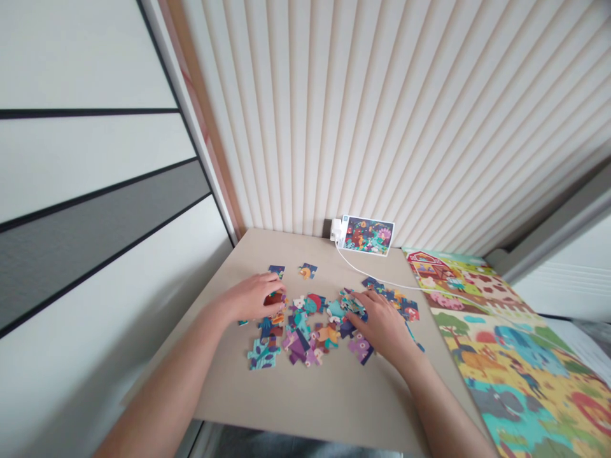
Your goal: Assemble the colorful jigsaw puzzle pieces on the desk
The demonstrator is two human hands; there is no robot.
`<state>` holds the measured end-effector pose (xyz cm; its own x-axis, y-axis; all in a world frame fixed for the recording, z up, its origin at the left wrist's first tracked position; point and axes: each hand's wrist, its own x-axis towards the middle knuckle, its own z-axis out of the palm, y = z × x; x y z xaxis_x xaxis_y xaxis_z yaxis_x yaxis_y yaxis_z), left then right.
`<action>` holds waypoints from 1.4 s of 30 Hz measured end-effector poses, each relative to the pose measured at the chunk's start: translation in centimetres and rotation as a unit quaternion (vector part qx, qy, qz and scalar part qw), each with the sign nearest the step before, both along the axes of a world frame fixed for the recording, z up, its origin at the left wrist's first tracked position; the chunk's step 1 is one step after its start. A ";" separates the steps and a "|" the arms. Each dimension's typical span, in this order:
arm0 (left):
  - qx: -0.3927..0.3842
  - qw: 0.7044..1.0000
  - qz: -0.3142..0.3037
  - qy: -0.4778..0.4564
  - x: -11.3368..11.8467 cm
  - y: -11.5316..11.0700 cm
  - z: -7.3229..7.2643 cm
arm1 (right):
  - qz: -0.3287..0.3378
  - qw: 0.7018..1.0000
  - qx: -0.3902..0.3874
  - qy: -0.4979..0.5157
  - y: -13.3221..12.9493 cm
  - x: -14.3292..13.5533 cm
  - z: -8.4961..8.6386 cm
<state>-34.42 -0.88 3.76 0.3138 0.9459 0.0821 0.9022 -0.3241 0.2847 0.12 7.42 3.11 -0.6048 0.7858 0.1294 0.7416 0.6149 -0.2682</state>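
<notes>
Colourful jigsaw pieces lie in a loose heap on the beige table [267, 397]. My left hand [255, 297] is at the left side of the heap, its fingers curled around a dark reddish piece [275, 298]. Over the right part of the heap rests my right hand [377, 318], fingers apart on several pieces. Purple pieces [296, 346] lie between the hands, and a teal piece with purple spots [262, 353] is at the near left. Two pieces lie farther back, one of them blue with an orange figure [308, 271].
A picture card [368, 235] leans on the ribbed wall [305, 114], beside a white plug [336, 229]. Its white cable [382, 280] runs right across the table. Assembled farm [465, 280] and animal puzzles [525, 362] lie at the right. White panels stand left.
</notes>
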 end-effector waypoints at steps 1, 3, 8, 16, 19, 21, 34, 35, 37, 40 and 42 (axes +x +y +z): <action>0.006 1.000 0.002 0.007 0.1 0.1 -0.1 | -0.005 1.000 -0.002 0.001 0.0 0.0 0.0; 0.020 1.000 0.002 0.018 0.5 0.2 -0.3 | -0.009 1.000 -0.003 0.003 0.0 0.1 0.1; 0.053 0.998 -0.014 0.032 1.9 0.3 -0.1 | -0.008 1.000 -0.011 -0.007 0.2 0.1 0.1; 0.078 0.996 -0.036 0.025 3.3 0.4 0.0 | -0.036 0.999 -0.019 0.034 1.4 1.3 0.6; 0.076 0.996 -0.041 0.022 3.4 0.4 0.1 | -0.041 0.998 -0.010 0.049 1.7 1.7 0.9; 0.071 0.996 -0.044 0.020 3.5 0.4 0.1 | -0.015 0.998 -0.017 0.059 1.6 1.6 0.7; 0.062 0.997 -0.049 0.010 3.6 0.5 -0.2 | 0.035 0.995 -0.038 0.085 1.5 0.6 -0.4; 0.062 0.997 -0.049 0.008 3.6 0.5 -0.1 | 0.031 0.994 -0.035 0.095 1.4 0.6 -0.2; 0.061 0.997 -0.049 0.007 3.6 0.5 -0.1 | 0.026 0.992 -0.033 0.116 1.3 0.5 0.0; 0.060 0.997 -0.051 0.011 3.6 0.5 -0.1 | 0.042 0.991 -0.046 0.117 0.8 0.2 0.1; 0.060 0.997 -0.053 0.013 3.6 0.5 -0.1 | 0.047 0.994 -0.047 0.091 0.4 -0.1 0.0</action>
<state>-30.84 -0.35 3.68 0.4142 0.8915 0.1835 0.8678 -0.4476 0.2160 0.06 7.77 3.13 -0.6496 0.7405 0.1722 0.6162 0.6455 -0.4512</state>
